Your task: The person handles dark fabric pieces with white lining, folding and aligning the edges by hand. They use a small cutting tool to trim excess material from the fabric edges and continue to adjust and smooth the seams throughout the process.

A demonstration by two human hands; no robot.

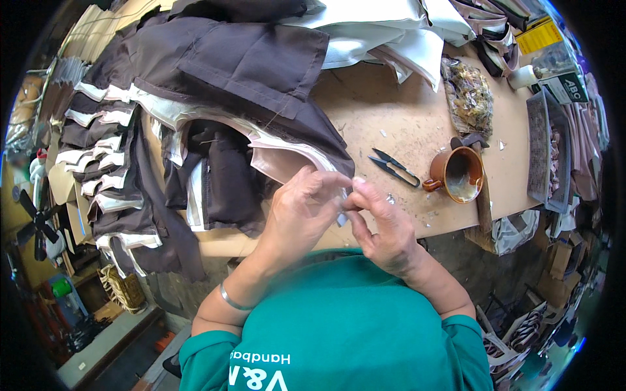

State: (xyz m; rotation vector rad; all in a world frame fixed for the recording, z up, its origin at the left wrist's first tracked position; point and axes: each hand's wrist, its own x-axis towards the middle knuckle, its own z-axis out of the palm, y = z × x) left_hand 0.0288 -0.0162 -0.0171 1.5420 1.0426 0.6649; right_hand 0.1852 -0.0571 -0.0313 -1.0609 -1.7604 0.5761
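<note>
My left hand [301,207] and my right hand [388,229] meet at the table's near edge, fingertips pinched close together. Anything between the fingers is too small or hidden to name. Just beyond them lies the corner of a dark brown fabric piece [248,65] with pale pink lining [280,163]. My left hand overlaps this lining in the picture; whether it touches is unclear. Black thread snips [396,167] rest on the table beyond my right hand. To their right stands a brown mug [462,174] with light residue inside.
More dark fabric pieces with white edges [117,159] hang over the table's left side. White material [385,39] covers the back. At the right are a clear bag of small bits [468,96] and a grey basket [544,153]. Scraps litter the tabletop [365,124].
</note>
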